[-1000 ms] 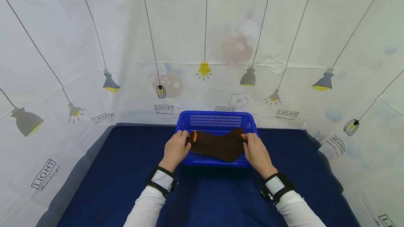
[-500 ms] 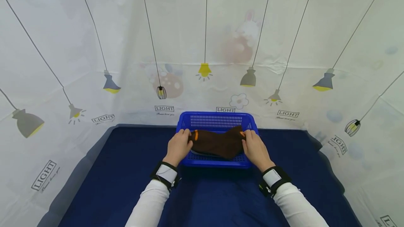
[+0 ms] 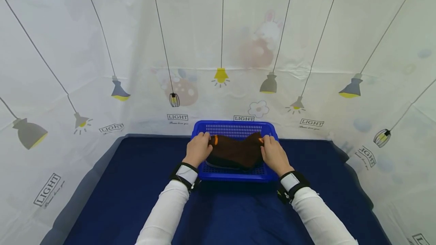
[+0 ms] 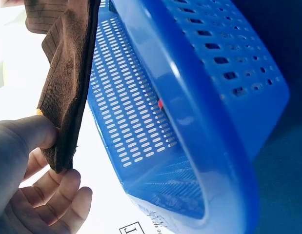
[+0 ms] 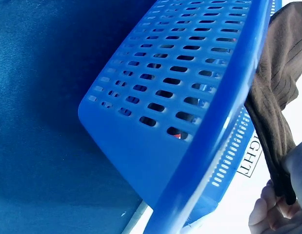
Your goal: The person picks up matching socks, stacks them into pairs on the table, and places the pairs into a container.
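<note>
A brown knitted sock (image 3: 235,148) with orange marks near both ends is stretched sideways over the blue basket. My left hand (image 3: 198,149) pinches its left end, and my right hand (image 3: 275,157) grips the right end. In the left wrist view, the thumb and fingers of the left hand (image 4: 38,165) hold a narrow folded end of the sock (image 4: 68,78). The right wrist view has the sock (image 5: 270,107) hanging from the right hand (image 5: 282,209) beside the basket rim. Something dark (image 3: 223,163) lies in the basket under the sock, mostly hidden.
The blue plastic basket (image 3: 235,178), with slotted walls, stands at the back of the dark blue cloth (image 3: 231,214). Right behind it rises a pale curtain (image 3: 197,41) printed with lamps. A small red spot (image 4: 161,104) shows inside the basket.
The sock has risen slightly and moved away from the basket's front, uncovering more of the dark thing below. My left hand has shifted right and up, my right hand slightly up; both keep hold.
</note>
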`<act>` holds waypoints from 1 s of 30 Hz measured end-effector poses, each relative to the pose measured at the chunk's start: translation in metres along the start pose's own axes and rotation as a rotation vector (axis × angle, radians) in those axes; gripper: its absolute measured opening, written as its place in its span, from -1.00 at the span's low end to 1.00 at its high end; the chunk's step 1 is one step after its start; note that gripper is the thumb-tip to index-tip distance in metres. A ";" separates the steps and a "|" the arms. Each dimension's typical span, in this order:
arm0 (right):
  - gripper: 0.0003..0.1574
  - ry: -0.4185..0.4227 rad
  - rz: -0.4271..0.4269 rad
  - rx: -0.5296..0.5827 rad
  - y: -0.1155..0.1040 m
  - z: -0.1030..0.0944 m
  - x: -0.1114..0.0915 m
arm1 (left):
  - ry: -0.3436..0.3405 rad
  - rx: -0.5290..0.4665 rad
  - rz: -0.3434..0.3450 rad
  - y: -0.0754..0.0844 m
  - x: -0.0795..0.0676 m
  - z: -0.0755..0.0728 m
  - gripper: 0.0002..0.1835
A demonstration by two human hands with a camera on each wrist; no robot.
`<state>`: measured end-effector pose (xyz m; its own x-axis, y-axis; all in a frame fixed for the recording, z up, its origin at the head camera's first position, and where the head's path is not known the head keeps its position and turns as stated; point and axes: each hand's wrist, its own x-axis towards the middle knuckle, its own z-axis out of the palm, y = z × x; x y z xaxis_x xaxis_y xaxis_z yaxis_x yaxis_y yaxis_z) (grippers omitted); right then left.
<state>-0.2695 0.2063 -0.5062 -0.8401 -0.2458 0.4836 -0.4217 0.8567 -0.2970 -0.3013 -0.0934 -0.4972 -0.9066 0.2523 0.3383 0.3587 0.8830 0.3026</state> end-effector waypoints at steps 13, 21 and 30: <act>-0.70 -0.059 0.017 -0.036 0.003 0.012 0.014 | -0.153 0.078 -0.077 0.017 0.014 -0.006 -0.77; -0.71 -0.101 0.023 -0.041 0.006 0.018 0.019 | -0.135 0.093 -0.051 0.004 0.027 0.013 -0.76; -0.75 -0.186 0.099 -0.040 0.004 0.021 0.026 | -0.170 0.109 -0.071 -0.034 0.049 0.074 -0.70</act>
<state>-0.3006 0.1938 -0.5123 -0.9266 -0.2360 0.2926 -0.3235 0.8971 -0.3010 -0.3748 -0.0815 -0.5571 -0.9564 0.2434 0.1615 0.2752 0.9361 0.2189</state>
